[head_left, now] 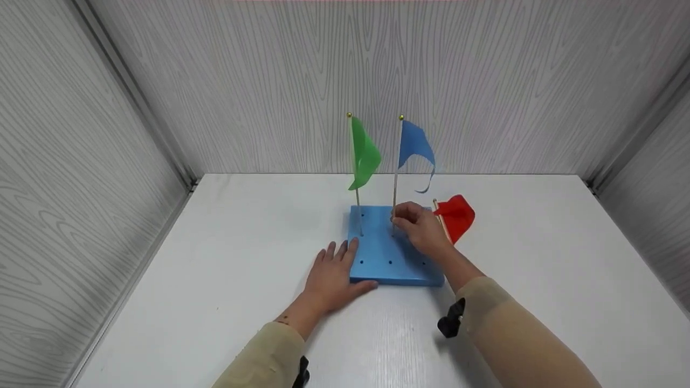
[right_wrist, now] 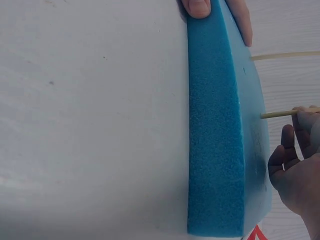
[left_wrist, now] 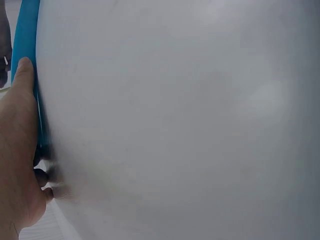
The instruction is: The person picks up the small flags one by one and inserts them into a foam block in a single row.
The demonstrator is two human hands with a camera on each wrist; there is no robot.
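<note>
A blue foam block (head_left: 375,274) with small holes in its top lies on the white table. My right hand (head_left: 423,229) pinches the thin stick of a blue flag (head_left: 414,143) between thumb and fingers; the stick's lower end meets the block, as the right wrist view shows. Left of it a green flag (head_left: 365,153) stands upright in the block. My left hand (head_left: 331,277) rests at the block's near left corner, fingers spread along the left side and thumb (left_wrist: 23,75) against the front face. Beyond my right wrist is a red flag (head_left: 457,215), its stick slanting and partly hidden.
The white table (head_left: 232,258) extends around the block. Pale wood-grain panels rise behind it (head_left: 269,91) and on the left (head_left: 81,161) and right. Black devices (head_left: 452,319) are strapped over my sleeves at the wrists.
</note>
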